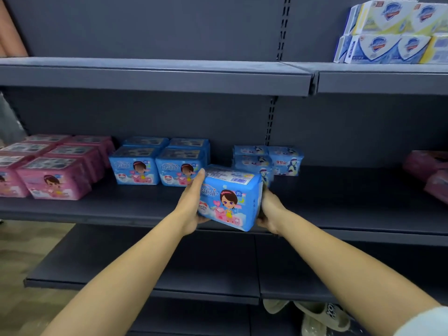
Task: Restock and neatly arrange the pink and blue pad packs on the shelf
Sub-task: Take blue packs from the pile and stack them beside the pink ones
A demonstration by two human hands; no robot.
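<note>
Both hands grip a single blue pad pack (pixel 229 202), held just above the front edge of the middle shelf (pixel 126 209), slightly right of frame centre. The left hand (pixel 194 202) presses flat against the pack's left end, its fingers (pixel 200 177) extended upward along that end and the thumb tucked beneath the lower corner. The right hand (pixel 269 209) clasps the right end; its fingers are mostly hidden behind the pack, so their exact placement cannot be confirmed. The pack sits tilted, its printed face toward the camera and a barcode label on top.

On the shelf at 10 o'clock from the held pack stand the blue packs (pixel 157 163), arranged two wide and two deep. Further out at 9 o'clock stands a block of pink packs (pixel 55 166) in rows. Directly behind the held pack, at 1 o'clock, sits a small group of light blue packs (pixel 269 158) of another design. At 3 o'clock, on the frame edge, lie more pink packages (pixel 431 173), blurred.

On the upper shelf (pixel 169 76), at 1 o'clock, white and blue boxes (pixel 392 32) are stacked.
</note>
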